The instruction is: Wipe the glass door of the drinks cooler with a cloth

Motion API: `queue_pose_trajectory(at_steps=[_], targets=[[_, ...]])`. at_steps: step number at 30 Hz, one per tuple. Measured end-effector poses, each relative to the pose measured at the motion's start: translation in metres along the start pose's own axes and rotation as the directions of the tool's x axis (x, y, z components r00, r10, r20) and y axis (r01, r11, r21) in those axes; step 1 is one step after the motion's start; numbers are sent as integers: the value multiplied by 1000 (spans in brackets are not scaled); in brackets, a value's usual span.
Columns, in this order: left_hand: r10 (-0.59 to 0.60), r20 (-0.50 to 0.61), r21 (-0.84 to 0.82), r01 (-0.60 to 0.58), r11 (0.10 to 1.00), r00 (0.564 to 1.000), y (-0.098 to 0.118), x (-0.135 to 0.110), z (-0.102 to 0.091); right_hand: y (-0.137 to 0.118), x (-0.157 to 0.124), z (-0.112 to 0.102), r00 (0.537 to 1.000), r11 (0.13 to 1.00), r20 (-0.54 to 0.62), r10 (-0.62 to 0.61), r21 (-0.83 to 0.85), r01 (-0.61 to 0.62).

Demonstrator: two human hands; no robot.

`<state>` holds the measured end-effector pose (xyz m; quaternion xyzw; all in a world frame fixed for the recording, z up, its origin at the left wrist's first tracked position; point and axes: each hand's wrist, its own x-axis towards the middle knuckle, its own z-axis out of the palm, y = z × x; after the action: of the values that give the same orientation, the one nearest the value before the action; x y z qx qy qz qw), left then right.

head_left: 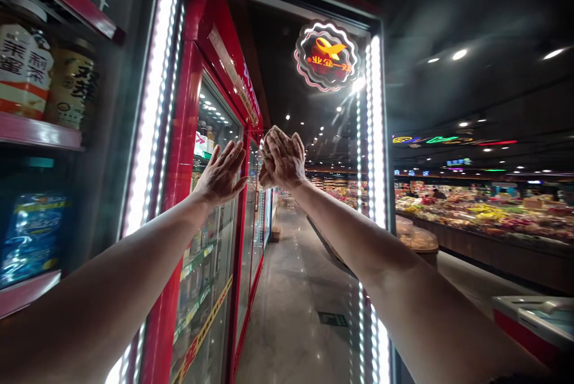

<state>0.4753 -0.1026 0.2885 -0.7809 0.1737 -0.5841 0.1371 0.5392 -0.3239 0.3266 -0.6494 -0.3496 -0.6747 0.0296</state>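
In front of me stands a glass door [314,115] in a dark frame, with bright light strips along both sides. My left hand [224,171] is raised with its fingers stretched out and holds nothing. It appears to lie flat on the glass or very close to it. Just to its right, my right hand [287,160] presses a crumpled, light brownish cloth [268,176] against the pane. Part of the cloth is hidden beneath the palm. Above my right hand, a round logo sticker [327,55] with reversed lettering shows on the glass.
Bottled drinks [24,61] stand on a shelf [40,130] at the left, with a blue package [33,237] below. Beyond the glass is a row of red fridges [188,133] beside a shiny floor [296,294]. Produce displays [484,210] and a chest freezer [533,318] are at right.
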Motion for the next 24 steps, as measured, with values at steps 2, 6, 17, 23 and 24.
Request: queue_pose_trajectory(at_steps=[2, 6, 17, 23, 24], targets=[[26, -5, -30, -26, 999, 1000, -4, -2, -1, -8, -1, 1, 985, 985, 34, -170, 32, 169], [68, 12, -51, -67, 996, 998, -13, -8, -7, -7, 9, -4, 932, 939, 115, -343, 75, 337], [119, -2, -20, -119, 993, 993, -49, -28, -17, -48, 22, 4, 969, 979, 140, -204, 25, 202], [28, -114, -35, -32, 999, 993, -54, -39, -19, -60, 45, 17, 989, 989, 42, 142, 30, -143], [-5, -149, -40, -1, 999, 989, -54, -41, -19, -69, 46, 20, 986, 987, 53, 160, 23, -161]])
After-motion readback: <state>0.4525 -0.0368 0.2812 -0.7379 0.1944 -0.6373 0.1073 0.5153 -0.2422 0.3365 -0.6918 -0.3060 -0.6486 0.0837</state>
